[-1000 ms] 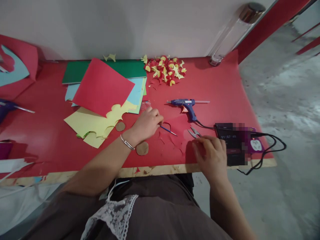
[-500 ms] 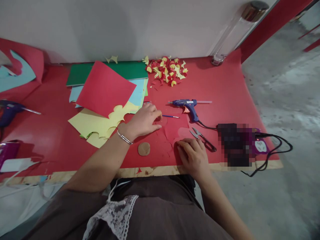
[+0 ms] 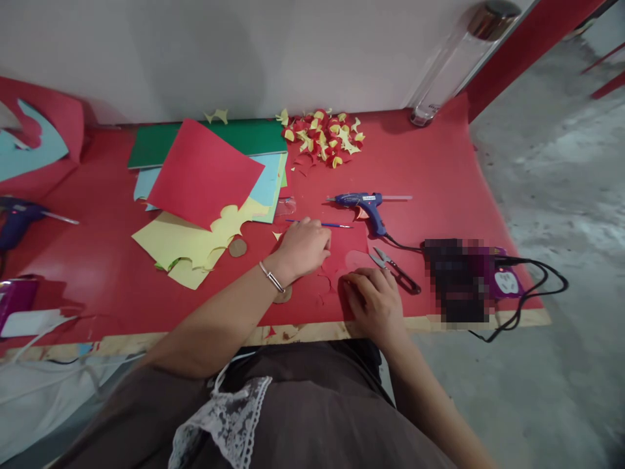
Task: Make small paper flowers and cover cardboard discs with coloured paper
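Red paper (image 3: 354,239) lying between a person's two hands on the red-covered worktop (image 3: 405,159).

The paper lies just right of the left hand (image 3: 305,249), with thin red offcuts (image 3: 325,284) between that hand and the right hand (image 3: 374,303). The left grip is curled downward near the paper; whether it pinches anything cannot be told. The right grip is bent, fingertips tucked from sight, so its hold cannot be told either. A slim blue stick (image 3: 338,225) lies just beyond the left knuckles, partly hidden by them, and snips (image 3: 401,273) rest just beside the right hand. A brown disc (image 3: 284,297) shows partly under the left wrist. Farther out lie a blue glue gun (image 3: 364,205) and a heap of red-and-yellow paper pieces (image 3: 322,138).
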{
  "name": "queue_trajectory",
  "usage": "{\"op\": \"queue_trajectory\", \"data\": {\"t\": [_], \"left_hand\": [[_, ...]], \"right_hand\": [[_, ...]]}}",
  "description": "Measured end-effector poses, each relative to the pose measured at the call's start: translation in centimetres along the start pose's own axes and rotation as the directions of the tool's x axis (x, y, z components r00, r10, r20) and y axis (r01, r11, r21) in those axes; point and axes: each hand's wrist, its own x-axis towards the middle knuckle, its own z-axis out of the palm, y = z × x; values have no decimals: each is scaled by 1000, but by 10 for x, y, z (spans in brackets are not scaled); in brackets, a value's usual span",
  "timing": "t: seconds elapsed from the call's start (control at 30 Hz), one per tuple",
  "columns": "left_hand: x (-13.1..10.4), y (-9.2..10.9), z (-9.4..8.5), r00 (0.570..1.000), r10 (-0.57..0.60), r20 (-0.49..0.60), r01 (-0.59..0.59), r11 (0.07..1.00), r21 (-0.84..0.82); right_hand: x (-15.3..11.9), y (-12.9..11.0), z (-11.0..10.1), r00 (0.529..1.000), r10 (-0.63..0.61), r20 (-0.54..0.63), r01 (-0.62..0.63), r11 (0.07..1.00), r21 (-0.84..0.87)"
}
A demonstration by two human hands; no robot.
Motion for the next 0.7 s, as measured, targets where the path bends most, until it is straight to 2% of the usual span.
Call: {"op": "queue_trajectory", "data": {"t": [0.2,0.33,0.5,0.6,0.7], "left_hand": [[-11,-6,-7,999,-44,-31,45,999,29],[-9,-15,-8,1000,10,-23,-11,999,-52],[3,-30,-9,998,69,5,-67,985,-161],[10,-41,-10,1000,7,-4,-7,988,-154],[12,-52,-11,991,-109,-75,99,987,-128]], "right_hand": [[1,-1,0,998,-33,-46,34,999,5],[5,-2,2,998,-15,-64,17,1000,25],[16,-8,7,1000,-25,-10,25,999,-27],[21,-13,10,999,-36,5,36,998,-53],[20,-17,11,1000,-25,8,25,999,-21]]}}
